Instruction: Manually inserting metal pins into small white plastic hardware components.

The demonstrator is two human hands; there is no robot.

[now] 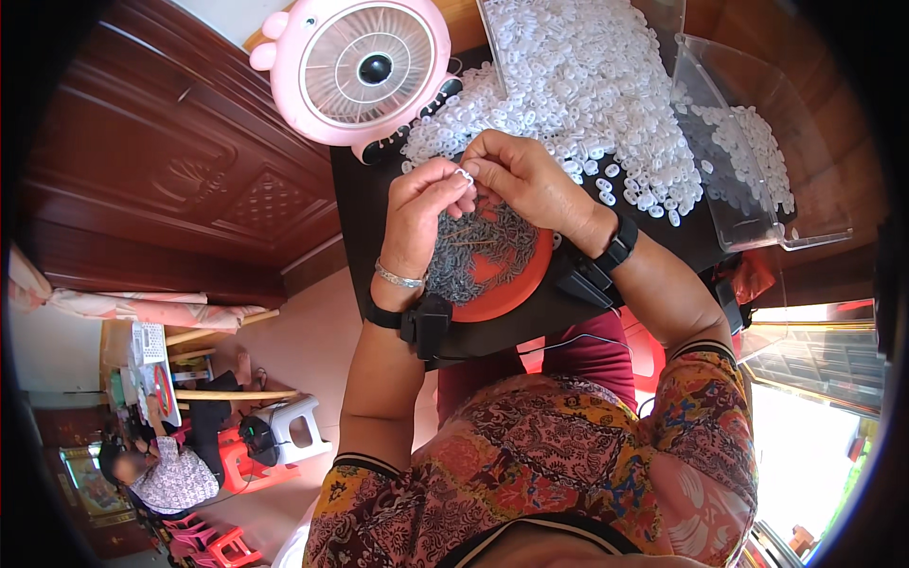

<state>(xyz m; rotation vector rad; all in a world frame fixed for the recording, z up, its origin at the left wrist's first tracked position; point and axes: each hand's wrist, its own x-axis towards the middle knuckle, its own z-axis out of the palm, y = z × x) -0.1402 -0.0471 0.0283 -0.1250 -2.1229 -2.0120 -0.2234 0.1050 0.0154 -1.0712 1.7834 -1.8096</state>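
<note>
My left hand (pixel 418 213) is closed in a pinch on a small white plastic piece (pixel 464 175), held above a round orange tray. My right hand (pixel 535 185) meets it from the right, thumb and fingertips pressed together beside the white piece; whatever lies in that pinch is too small to make out. Below both hands, the orange tray (pixel 530 288) holds many small thin grey pieces (pixel 471 262). Beyond the hands spreads a large heap of white oval plastic pieces with holes (pixel 587 71), some lying loose near my right wrist.
A pink animal-shaped fan (pixel 287 93) stands at the far left of the black table (pixel 358 213). Clear plastic bins (pixel 734 204) with white pieces stand at the far right. At the lower left, another person (pixel 175 478) sits by a small table, near plastic stools (pixel 301 431).
</note>
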